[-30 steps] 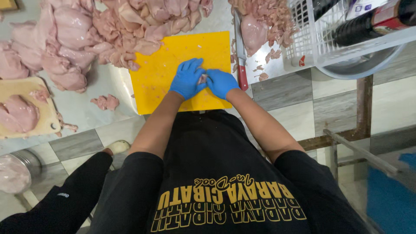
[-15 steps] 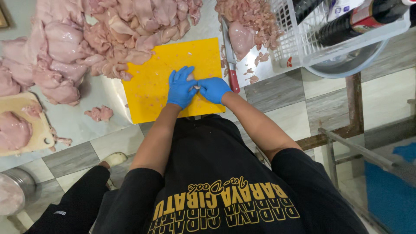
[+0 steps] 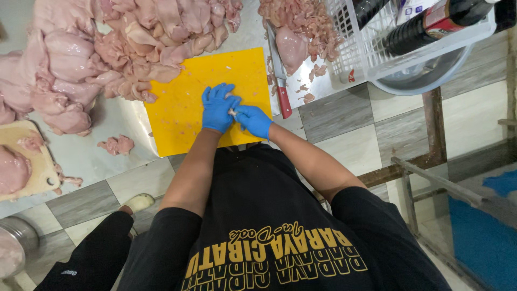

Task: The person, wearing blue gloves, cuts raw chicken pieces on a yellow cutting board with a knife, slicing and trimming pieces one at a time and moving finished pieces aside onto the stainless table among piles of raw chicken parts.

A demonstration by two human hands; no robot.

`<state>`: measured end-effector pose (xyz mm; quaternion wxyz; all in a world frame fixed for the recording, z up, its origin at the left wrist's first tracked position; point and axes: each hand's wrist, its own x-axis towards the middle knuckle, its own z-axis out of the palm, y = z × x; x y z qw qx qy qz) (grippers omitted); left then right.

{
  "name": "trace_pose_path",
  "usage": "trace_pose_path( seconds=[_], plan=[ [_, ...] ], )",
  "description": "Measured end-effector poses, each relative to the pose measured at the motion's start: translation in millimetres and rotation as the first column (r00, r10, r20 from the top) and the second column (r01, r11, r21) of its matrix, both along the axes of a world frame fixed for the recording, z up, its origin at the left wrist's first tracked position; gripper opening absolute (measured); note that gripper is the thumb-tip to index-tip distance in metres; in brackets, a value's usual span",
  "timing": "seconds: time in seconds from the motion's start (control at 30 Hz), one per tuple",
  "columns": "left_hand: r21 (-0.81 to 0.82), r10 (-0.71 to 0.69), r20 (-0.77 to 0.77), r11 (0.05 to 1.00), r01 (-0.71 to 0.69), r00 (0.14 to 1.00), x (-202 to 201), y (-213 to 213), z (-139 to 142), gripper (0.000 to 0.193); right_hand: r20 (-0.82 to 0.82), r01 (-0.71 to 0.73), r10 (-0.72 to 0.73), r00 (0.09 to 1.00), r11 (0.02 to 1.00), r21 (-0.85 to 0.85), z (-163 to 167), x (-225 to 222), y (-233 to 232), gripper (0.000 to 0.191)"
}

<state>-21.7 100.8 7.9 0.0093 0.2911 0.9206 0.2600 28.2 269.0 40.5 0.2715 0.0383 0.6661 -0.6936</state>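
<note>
Both my hands wear blue gloves and meet over the near edge of a yellow cutting board (image 3: 183, 108). My left hand (image 3: 218, 106) and my right hand (image 3: 253, 119) pinch a small pale scrap of raw chicken (image 3: 233, 112) between them. A big heap of raw chicken pieces (image 3: 118, 43) lies on the metal table beyond the board's far left corner. A red-handled knife (image 3: 279, 75) rests on the table just right of the board.
Cut chicken pieces (image 3: 301, 24) are piled at the far right, next to a white basket (image 3: 377, 59) holding dark bottles over a metal bowl. A wooden board (image 3: 32, 161) with chicken lies at the left. Loose scraps (image 3: 116, 144) lie near the table edge. Another person's dark sleeve (image 3: 91, 258) is at lower left.
The view has shifted slightly. My hands stay together at the board's near edge, working the small scrap between the fingers.
</note>
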Motion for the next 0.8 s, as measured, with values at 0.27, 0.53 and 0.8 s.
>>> trace_pose_path(
  seconds=[0.27,0.53,0.8],
  plan=[
    [-0.060,0.072,0.116,0.996,-0.066,0.991,1,1,9,0.041,0.115,0.227,-0.203,0.973,0.932,-0.281,1,9,17,0.017],
    [-0.067,-0.079,0.288,0.993,0.102,0.954,-16,-11,50,0.078,-0.531,0.599,-0.335,0.778,0.649,0.468,7,-31,166,0.067],
    [-0.281,-0.017,0.567,0.936,0.212,0.824,-56,-26,84,0.060,-0.502,0.273,0.064,0.863,0.776,0.568,-18,7,69,0.039]
  ],
)
